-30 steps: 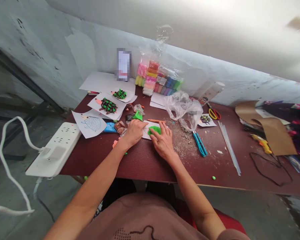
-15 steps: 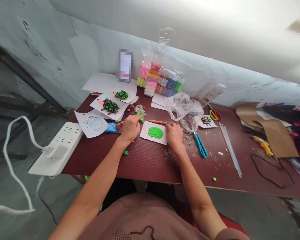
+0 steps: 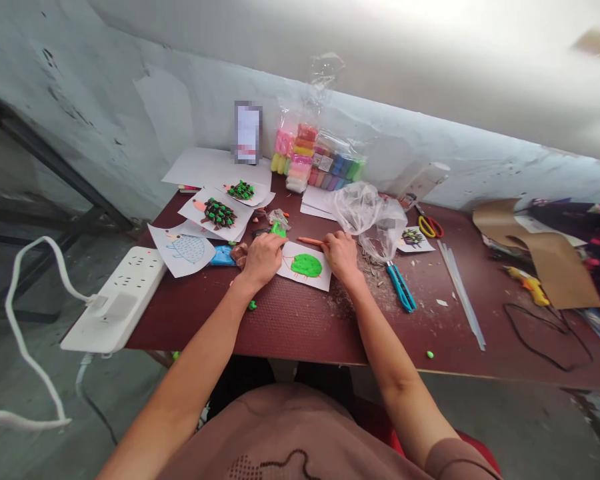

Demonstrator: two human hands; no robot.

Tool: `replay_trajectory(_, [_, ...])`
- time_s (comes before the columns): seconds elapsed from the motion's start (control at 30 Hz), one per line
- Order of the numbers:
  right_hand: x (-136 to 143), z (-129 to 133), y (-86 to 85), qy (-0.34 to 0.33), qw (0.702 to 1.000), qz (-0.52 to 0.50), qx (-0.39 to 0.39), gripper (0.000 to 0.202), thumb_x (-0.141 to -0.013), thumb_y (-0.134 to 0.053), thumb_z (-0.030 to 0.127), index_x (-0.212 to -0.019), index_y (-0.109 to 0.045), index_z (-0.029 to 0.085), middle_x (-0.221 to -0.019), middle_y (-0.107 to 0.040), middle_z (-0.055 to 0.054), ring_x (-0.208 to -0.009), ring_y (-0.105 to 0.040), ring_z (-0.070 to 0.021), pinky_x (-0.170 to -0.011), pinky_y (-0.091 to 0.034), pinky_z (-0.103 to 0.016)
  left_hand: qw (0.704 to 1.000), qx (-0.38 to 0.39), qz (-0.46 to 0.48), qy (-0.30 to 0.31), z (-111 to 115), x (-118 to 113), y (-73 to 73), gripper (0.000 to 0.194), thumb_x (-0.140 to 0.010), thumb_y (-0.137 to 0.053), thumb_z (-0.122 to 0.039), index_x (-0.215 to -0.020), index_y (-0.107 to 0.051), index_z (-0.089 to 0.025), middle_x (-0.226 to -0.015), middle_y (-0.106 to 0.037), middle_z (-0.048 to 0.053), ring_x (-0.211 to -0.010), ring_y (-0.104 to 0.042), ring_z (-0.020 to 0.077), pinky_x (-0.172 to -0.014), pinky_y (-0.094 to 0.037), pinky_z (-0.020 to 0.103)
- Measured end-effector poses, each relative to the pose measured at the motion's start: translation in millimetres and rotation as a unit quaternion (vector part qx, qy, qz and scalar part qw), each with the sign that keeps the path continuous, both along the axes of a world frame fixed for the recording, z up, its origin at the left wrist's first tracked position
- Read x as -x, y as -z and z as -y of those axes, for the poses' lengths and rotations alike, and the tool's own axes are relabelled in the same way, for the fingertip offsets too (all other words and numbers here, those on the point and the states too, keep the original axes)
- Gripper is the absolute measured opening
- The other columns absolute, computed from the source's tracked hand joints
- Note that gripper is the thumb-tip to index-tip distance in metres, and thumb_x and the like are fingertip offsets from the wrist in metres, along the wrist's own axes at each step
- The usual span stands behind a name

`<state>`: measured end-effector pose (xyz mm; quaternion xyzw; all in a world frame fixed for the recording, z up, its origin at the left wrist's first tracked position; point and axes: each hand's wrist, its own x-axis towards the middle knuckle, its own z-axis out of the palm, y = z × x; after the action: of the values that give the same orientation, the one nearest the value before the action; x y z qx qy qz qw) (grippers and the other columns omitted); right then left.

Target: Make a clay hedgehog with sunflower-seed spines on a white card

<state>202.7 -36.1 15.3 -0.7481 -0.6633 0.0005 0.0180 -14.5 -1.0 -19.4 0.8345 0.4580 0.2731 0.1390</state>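
Note:
A small white paper drawing [image 3: 317, 281] lies flat before me, an orange outlined animal with green clay [image 3: 306, 266] spread over its body. At the paper's upper left edge, my left hand [image 3: 264, 259] has its fingers bent and together against it; their tips are partly hidden. By the upper right corner, the closed fingers of my right hand [image 3: 341, 255] meet the right end of an orange pencil-like stick [image 3: 309, 241] lying along the paper's top. An opened pack of green clay [image 3: 279, 229] sits just beyond my left fingertips.
Finished hedgehog pictures [image 3: 219, 213] and a blue hedgehog drawing [image 3: 185, 250] lie left. Behind are clay packs [image 3: 325, 163] and a clear plastic bag [image 3: 357, 210]. Teal-handled cutters [image 3: 401, 288], scissors [image 3: 430, 227], glue sticks [image 3: 461, 293] and a glue gun [image 3: 529, 285] lie right. A power strip [image 3: 123, 293] overhangs the left edge.
My right hand has moved left and slightly away from me, from the paper's right edge onto the orange stick's end. My left fingers have drawn in a little. The paper stays put.

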Motion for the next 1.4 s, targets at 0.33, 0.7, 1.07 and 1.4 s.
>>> replay_trajectory(0.33, [-5, 22, -7.0, 0.037, 0.999, 0.028, -0.029, 0.034, -0.103, -0.047, 0.029, -0.116, -0.074, 0.014, -0.118, -0.069, -0.019, -0.11, -0.058, -0.0315, -0.091, -0.042, -0.04, 0.998, -0.009, -0.055, 0.015, 5, -3, -0.4, 0.037, -0.091, -0.048, -0.009, -0.112, -0.078, -0.017, -0.114, -0.077, 0.012, -0.104, -0.066, 0.0283, -0.093, -0.049, 0.044])
replay_trajectory(0.7, [0, 14, -3.8, 0.005, 0.999, 0.037, 0.028, 0.033, -0.101, -0.045, 0.023, -0.118, -0.071, 0.012, -0.12, -0.067, -0.021, -0.113, -0.056, -0.0327, -0.093, -0.042, -0.042, 0.997, -0.018, -0.072, 0.015, 5, -3, 4.4, 0.043, -0.089, -0.047, -0.004, -0.115, -0.077, -0.019, -0.123, -0.073, 0.013, -0.107, -0.063, 0.0274, -0.094, -0.049, 0.043])
replay_trajectory(1.07, [-5, -9, -9.9, -0.012, 0.998, 0.007, -0.062, 0.037, -0.106, -0.04, 0.023, -0.116, -0.075, 0.015, -0.114, -0.071, -0.014, -0.102, -0.059, -0.0251, -0.088, -0.037, -0.035, 0.998, -0.004, -0.065, 0.022, 10, -3, -8.6, 0.039, -0.089, -0.049, -0.004, -0.113, -0.077, -0.018, -0.124, -0.072, 0.014, -0.111, -0.061, 0.029, -0.097, -0.048, 0.045])
replay_trajectory(1.4, [21, 29, 7.7, -0.098, 0.994, -0.007, -0.039, 0.034, -0.101, -0.05, 0.017, -0.119, -0.078, 0.025, -0.124, -0.065, -0.012, -0.11, -0.051, -0.026, -0.091, -0.035, -0.037, 0.988, -0.034, -0.108, 0.108, 15, -11, -7.3, 0.027, -0.087, -0.055, -0.004, -0.092, -0.077, -0.017, -0.106, -0.078, 0.01, -0.104, -0.062, 0.027, -0.094, -0.046, 0.044])
